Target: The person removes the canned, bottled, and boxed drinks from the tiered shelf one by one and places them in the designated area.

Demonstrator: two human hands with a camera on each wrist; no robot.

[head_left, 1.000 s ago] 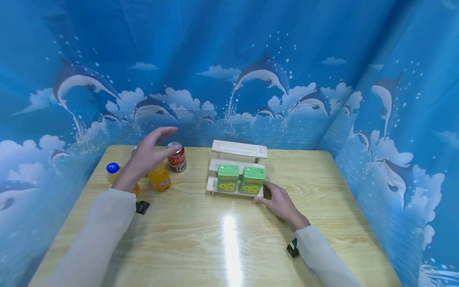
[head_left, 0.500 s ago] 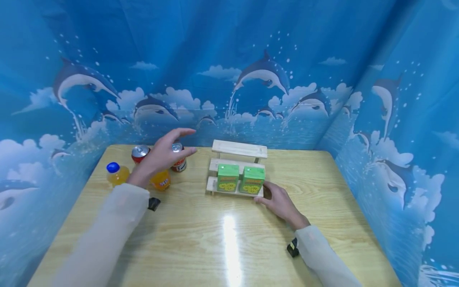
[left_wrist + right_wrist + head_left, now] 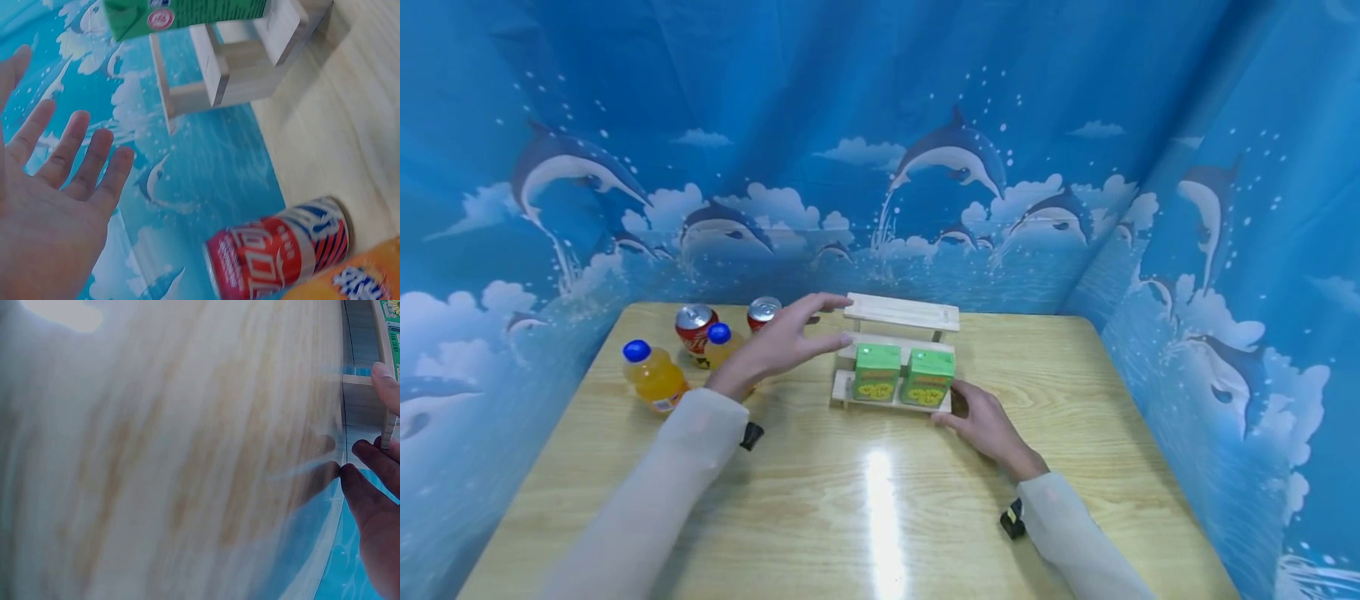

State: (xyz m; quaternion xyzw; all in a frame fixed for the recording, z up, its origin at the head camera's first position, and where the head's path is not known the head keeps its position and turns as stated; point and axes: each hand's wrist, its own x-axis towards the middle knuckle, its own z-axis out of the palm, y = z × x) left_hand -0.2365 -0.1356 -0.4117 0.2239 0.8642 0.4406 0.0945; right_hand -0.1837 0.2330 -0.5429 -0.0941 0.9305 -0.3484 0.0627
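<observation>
A small three-step wooden rack [image 3: 901, 312] stands near the table's back edge. On its lowest step sit two green drink cartons, the left carton [image 3: 876, 373] and the right carton [image 3: 927, 378]. My left hand [image 3: 778, 343] hovers just left of the rack, fingers spread and thumb apart; in the left wrist view the left hand [image 3: 62, 181] has a bare palm, with the rack [image 3: 240, 69] beyond it. At the rack's right end, my right hand [image 3: 990, 423] grips the lowest step. Thumb and fingers of the right hand [image 3: 378, 512] lie around the board's end in the right wrist view.
Left of the rack stand a cola can [image 3: 696, 327], another can [image 3: 764, 312] partly behind my left hand, an orange drink bottle [image 3: 657, 379] with a blue cap, and a second bottle [image 3: 719, 337] partly hidden by the hand. A dolphin-print curtain [image 3: 820, 150] encloses the wooden table [image 3: 820, 517].
My left hand has moved right from above the bottles and cans to the rack's left side, uncovering a bottle and a can. The right hand and the rack have stayed put.
</observation>
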